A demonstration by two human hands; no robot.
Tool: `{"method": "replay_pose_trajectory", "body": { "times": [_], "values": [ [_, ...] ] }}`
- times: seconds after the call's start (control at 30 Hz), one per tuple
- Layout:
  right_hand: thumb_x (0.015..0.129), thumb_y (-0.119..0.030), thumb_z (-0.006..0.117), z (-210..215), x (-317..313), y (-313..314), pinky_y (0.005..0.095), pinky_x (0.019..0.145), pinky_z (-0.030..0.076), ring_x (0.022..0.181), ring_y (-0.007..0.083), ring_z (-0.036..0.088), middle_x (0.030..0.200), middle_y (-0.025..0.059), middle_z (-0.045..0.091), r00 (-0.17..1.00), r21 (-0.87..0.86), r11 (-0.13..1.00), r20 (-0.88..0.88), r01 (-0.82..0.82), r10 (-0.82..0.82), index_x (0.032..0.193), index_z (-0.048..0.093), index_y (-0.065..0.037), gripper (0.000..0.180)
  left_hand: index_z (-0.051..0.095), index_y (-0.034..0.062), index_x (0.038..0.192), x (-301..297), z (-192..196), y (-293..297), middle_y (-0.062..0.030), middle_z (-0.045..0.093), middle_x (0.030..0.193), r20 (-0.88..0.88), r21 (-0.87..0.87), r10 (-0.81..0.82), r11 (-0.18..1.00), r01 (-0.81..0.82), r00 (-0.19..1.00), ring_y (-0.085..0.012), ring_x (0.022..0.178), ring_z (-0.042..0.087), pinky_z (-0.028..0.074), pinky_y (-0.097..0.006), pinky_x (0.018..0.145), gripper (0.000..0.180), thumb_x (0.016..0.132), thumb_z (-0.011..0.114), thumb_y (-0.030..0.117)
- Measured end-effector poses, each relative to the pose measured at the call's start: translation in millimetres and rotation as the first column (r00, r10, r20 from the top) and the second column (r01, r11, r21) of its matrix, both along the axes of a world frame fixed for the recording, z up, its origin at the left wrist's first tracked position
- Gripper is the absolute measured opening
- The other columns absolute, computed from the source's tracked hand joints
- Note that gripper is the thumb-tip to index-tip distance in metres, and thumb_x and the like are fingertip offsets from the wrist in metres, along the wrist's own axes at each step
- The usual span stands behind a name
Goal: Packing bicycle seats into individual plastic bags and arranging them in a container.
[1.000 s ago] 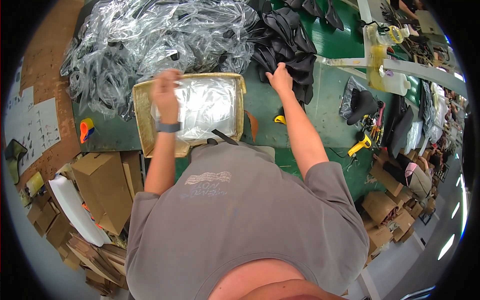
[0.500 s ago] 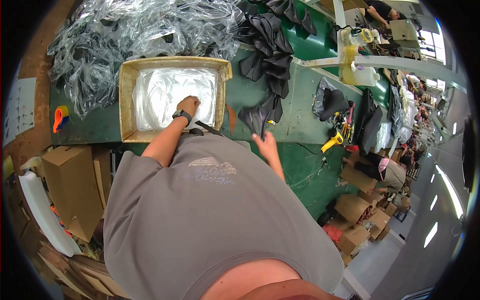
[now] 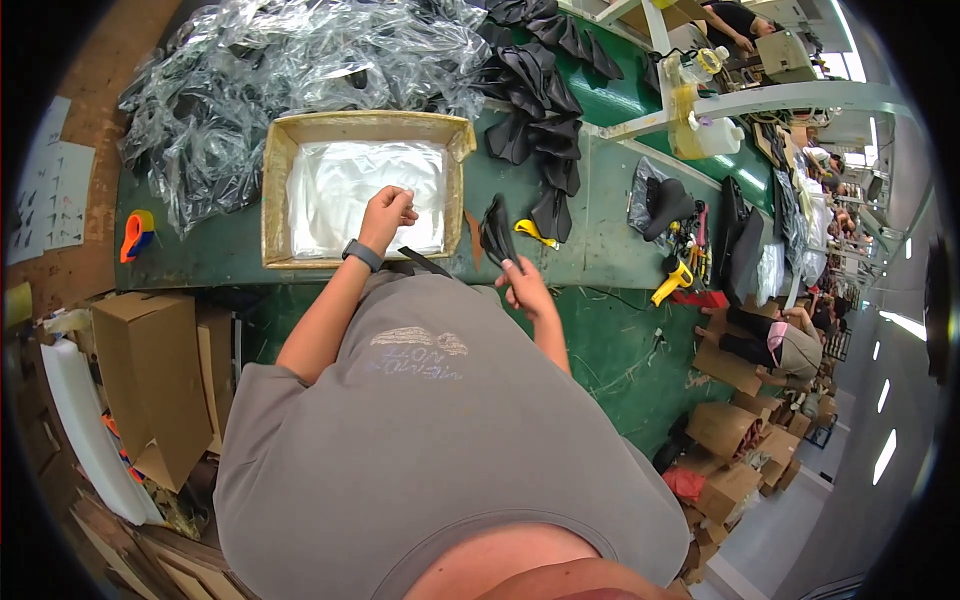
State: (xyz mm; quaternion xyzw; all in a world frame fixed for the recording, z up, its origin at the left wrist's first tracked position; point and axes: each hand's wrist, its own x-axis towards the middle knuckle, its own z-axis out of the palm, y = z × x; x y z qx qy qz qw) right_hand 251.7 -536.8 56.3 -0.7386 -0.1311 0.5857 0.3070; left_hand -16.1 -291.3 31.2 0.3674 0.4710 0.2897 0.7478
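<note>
My left hand [image 3: 388,217] is above a shallow cardboard box [image 3: 276,190] lined with a stack of clear plastic bags [image 3: 340,180]. Its fingers are curled together, and I cannot make out whether a bag edge is between them. To the right, my right hand [image 3: 527,288] grips one end of a black bicycle saddle [image 3: 495,232]. The saddle is tilted up on its side near the table's front edge. Just beyond it lies a yellow curved tool [image 3: 537,234], beside more black saddles [image 3: 553,140] in an overlapping row. A dark strap [image 3: 424,262] shows by my left wrist.
Saddles in clear plastic [image 3: 300,70] are heaped behind the box. An orange and blue tape dispenser [image 3: 137,235] is at the left. On the right are a yellow heat gun [image 3: 672,282], a partly bagged saddle [image 3: 668,207] and a white metal frame [image 3: 770,98]. Cartons [image 3: 150,370] stand at lower left.
My left hand has lifted slightly off the plastic bags, fingers still curled. My right hand has turned the saddle from face-up to edge-on, uncovering the yellow tool. The view has shifted a little.
</note>
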Motion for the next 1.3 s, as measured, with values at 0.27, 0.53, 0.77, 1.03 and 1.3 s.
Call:
{"method": "replay_pose_trajectory", "body": {
  "times": [0.27,0.53,0.77,1.03,1.3],
  "values": [
    [0.112,-0.025,0.064,64.0,-62.7,47.8,0.0303,0.066,0.063,0.087,0.0251,0.077,0.130,0.0107,0.072,0.677,0.405,0.804,-0.736,0.434,0.005,0.157,0.051,-0.009,0.050,0.066,0.0062,0.098,-53.3,88.2,-47.1,-0.0022,0.071,0.096,0.168,0.137,-0.157,0.981,0.135,0.973,-0.0096,0.090,0.067,0.056,-0.030,0.085,0.005,0.095,0.067,0.003],
    [0.111,-0.015,0.064,30.2,-103.6,69.7,0.0172,0.056,0.047,0.072,0.0102,0.052,0.142,0.0113,0.066,0.241,0.059,0.916,-0.970,0.397,-0.042,0.147,0.058,-0.002,0.039,0.066,0.0037,0.091,-100.3,106.6,-71.2,-0.0075,0.070,0.101,0.182,0.372,-0.511,0.826,0.422,0.840,-0.0186,0.109,0.069,0.055,-0.037,0.100,0.015,0.085,0.062,-0.010],
    [0.106,-0.014,0.069,88.8,-109.1,58.1,0.0204,0.050,0.039,0.067,0.0101,0.052,0.128,0.0098,0.071,0.469,0.466,0.769,-0.848,0.438,0.247,0.149,0.058,-0.002,0.046,0.071,0.0072,0.114,-129.1,110.2,-61.7,-0.0014,0.072,0.098,0.638,-0.397,0.453,0.886,-0.238,0.623,-0.0152,0.087,0.070,0.058,-0.030,0.074,0.017,0.105,0.071,0.021],
    [0.094,0.008,0.068,174.9,-97.1,56.8,0.0248,0.059,0.050,0.075,0.0109,0.065,0.142,0.0082,0.063,0.911,0.521,0.748,0.212,-0.411,0.353,0.132,0.070,0.005,0.038,0.077,0.0009,0.109,-99.4,123.5,-19.6,0.0044,0.062,0.080,-0.059,-0.010,0.013,1.000,-0.013,0.998,-0.0034,0.073,0.053,0.041,-0.022,0.061,0.018,0.105,0.074,0.018],
    [0.088,0.005,0.073,168.1,-98.0,58.6,0.0366,0.099,0.056,0.117,0.0354,0.072,0.130,0.0179,0.071,0.693,0.442,0.604,0.666,-0.664,0.275,0.123,0.070,0.005,0.035,0.076,0.0004,0.111,-34.1,114.9,-8.9,0.0074,0.062,0.077,0.070,0.273,0.329,0.902,-0.335,0.942,-0.0006,0.066,0.048,0.038,-0.022,0.058,0.016,0.103,0.076,0.014]
  ]
}}
